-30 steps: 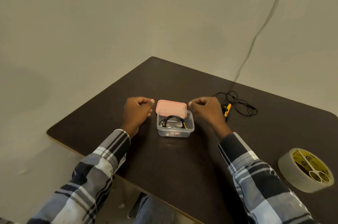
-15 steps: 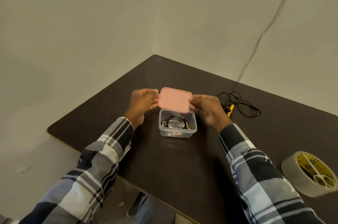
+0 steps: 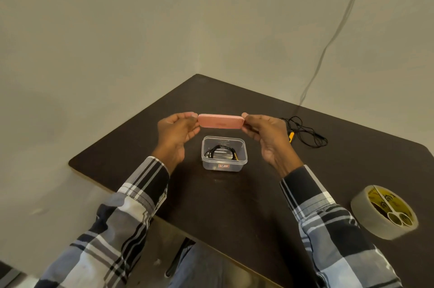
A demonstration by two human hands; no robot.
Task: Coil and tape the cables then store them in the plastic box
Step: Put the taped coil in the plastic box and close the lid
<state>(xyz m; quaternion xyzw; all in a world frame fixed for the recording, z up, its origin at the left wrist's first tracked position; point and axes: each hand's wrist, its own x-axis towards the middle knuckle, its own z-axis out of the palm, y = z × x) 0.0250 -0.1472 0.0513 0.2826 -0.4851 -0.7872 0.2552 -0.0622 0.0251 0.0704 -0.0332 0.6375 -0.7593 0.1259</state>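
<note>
The flat pink plastic lid (image 3: 220, 121), resting on the box a second ago, is now lifted clear, pinched at its ends by the left hand (image 3: 175, 134) and right hand (image 3: 267, 135). The clear rectangular plastic box (image 3: 224, 153) stands open below, one coiled black cable (image 3: 220, 155) inside; a loose black cable (image 3: 305, 132) at 3 o'clock likely goes in next.

Single head view, looking forward and down over table (image 3: 234, 205) corner, hands close below.
</note>
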